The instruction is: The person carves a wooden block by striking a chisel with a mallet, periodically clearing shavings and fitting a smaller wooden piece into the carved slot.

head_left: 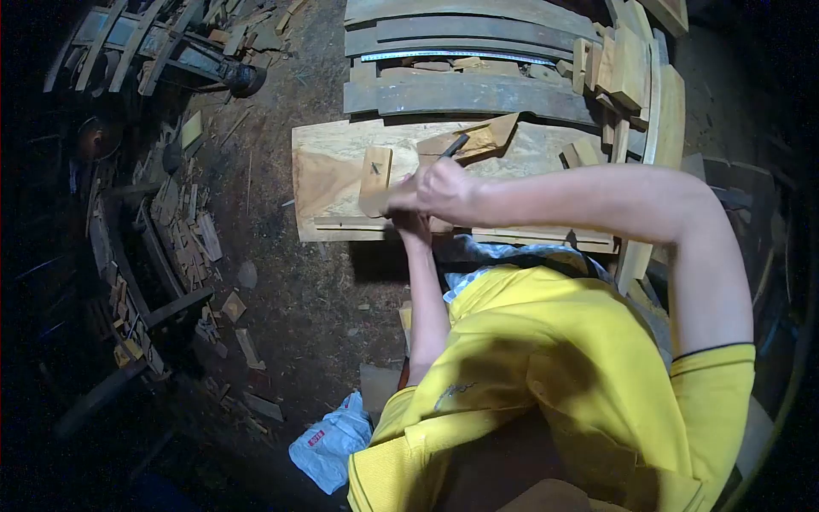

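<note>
My right hand (444,189) is closed around a dark stick-like handle (456,146), whose upper end pokes out above the fist. What tool it belongs to is hidden by the hand. Close below and to the left is my left hand (411,219), mostly covered by the right one, its fingers out of sight. A blurred tan wooden piece (372,204) shows at the left of both hands. Just beyond lies a small wooden block (375,175) with a dark mark on it. Under everything is a pale wooden board (320,183).
An angled wooden piece (488,136) rests on the board beyond my right hand. Long grey planks (478,94) line the back, with stacked wood blocks (627,68) on the right. Scrap wood (196,230) litters the floor leftward. A pale blue bag (333,444) lies by me.
</note>
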{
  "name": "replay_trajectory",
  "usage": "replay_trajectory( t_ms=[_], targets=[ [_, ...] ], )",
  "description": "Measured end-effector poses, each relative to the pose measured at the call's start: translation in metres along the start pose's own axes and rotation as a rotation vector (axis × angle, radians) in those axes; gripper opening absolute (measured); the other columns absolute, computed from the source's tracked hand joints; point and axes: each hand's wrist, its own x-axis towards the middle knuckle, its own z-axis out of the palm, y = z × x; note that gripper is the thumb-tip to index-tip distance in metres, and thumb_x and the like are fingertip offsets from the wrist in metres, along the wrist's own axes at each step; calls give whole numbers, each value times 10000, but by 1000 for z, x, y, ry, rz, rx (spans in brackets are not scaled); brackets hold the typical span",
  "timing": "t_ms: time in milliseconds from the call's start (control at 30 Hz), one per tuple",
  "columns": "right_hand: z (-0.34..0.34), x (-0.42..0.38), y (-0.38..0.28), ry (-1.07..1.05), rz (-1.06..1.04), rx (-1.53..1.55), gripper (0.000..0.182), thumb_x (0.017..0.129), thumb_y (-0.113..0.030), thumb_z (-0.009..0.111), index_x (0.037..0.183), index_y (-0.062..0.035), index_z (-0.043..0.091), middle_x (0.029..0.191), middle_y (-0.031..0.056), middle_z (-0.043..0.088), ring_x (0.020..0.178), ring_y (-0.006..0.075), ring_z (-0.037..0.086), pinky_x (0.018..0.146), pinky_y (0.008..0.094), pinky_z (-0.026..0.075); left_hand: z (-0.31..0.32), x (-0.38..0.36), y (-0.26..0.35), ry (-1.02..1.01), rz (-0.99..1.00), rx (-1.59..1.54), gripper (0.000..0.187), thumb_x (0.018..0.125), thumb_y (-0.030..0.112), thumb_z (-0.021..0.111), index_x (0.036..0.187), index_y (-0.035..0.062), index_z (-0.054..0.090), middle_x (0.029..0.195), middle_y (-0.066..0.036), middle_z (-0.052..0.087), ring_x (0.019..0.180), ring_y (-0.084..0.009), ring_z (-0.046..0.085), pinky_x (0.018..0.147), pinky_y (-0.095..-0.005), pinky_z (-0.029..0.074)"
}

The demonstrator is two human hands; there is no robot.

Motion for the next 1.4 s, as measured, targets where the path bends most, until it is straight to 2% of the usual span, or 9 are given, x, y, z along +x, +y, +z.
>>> replay_trajectory(
  t_ms=[133, 200, 433, 500, 767, 1133, 1233, 1300, 1400],
  targets=[
    [-35, -62, 5, 209, 25, 165, 582, 822, -230, 546, 1357, -221, 318, 610, 79, 535, 492, 207, 553, 376, 329, 396, -22, 6, -21, -247, 176, 290, 449, 948, 376, 377, 1244, 44, 441, 1178, -56, 517, 1065, -177, 509, 913, -349, 414],
    [-34, -96, -1, 170, 131, 404, 580, 864, -298, 525, 1384, -241, 274, 626, 110, 533, 437, 215, 526, 344, 349, 383, -3, 6, -17, 34, 85, 42, 436, 914, 292, 483, 1241, 5, 446, 1165, -99, 527, 1039, -187, 521, 933, -351, 416],
    [12, -224, 13, 163, 1129, 945, 555, 898, -255, 465, 1397, -251, 222, 1160, 244, 533, 951, 420, 570, 840, 461, 452, 128, 7, 30, 22, 368, 676, 263, 791, 94, 672, 1020, 11, 573, 939, -63, 604, 864, -136, 571, 797, -259, 451],
    [38, -259, 16, 399, 1338, 1030, 519, 921, -209, 414, 1405, -164, 234, 1320, 198, 425, 1186, 321, 458, 977, 377, 362, 154, 24, 16, -128, 285, 759, 256, 798, 129, 674, 1007, 28, 568, 896, -50, 598, 843, -145, 568, 768, -269, 453],
    [73, -318, 30, 803, 1476, 869, 480, 953, -242, 383, 1397, -108, 259, 1372, 169, 375, 1259, 283, 378, 1019, 339, 305, 233, 53, -104, -838, 761, 1365, 441, 613, 25, 641, 1022, 34, 477, 905, -160, 493, 893, -349, 471, 781, -431, 370],
    [66, -310, 50, 1262, 1570, 1191, 501, 952, -220, 370, 1405, -84, 206, 1344, 187, 392, 1202, 321, 433, 985, 361, 347, 246, 54, -142, -851, 729, 1581, 452, 623, 74, 708, 997, 75, 454, 931, -139, 490, 898, -323, 475, 748, -425, 361],
    [94, -269, 61, 1228, 1680, 685, 516, 949, -203, 359, 1412, -78, 168, 1328, 210, 403, 1123, 325, 502, 912, 380, 409, 248, 55, -144, -826, 735, 1596, 447, 613, 72, 717, 971, 76, 450, 930, -140, 491, 900, -323, 476, 740, -428, 359],
    [122, -247, 70, 795, 1217, 551, 520, 945, -194, 360, 1413, -77, 166, 1289, 242, 430, 1047, 319, 549, 854, 397, 442, 248, 56, -143, -809, 700, 1613, 444, 657, 77, 679, 1034, 60, 446, 937, -156, 503, 919, -343, 477, 771, -439, 360],
    [99, -248, 60, 802, 1344, 857, 546, 934, -194, 384, 1413, -66, 154, 1274, 253, 440, 1074, 326, 531, 889, 393, 423, 245, 60, -140, -789, 715, 1586, 434, 656, 71, 675, 1027, 57, 451, 944, -159, 505, 924, -347, 477, 773, -441, 362]
  ],
)
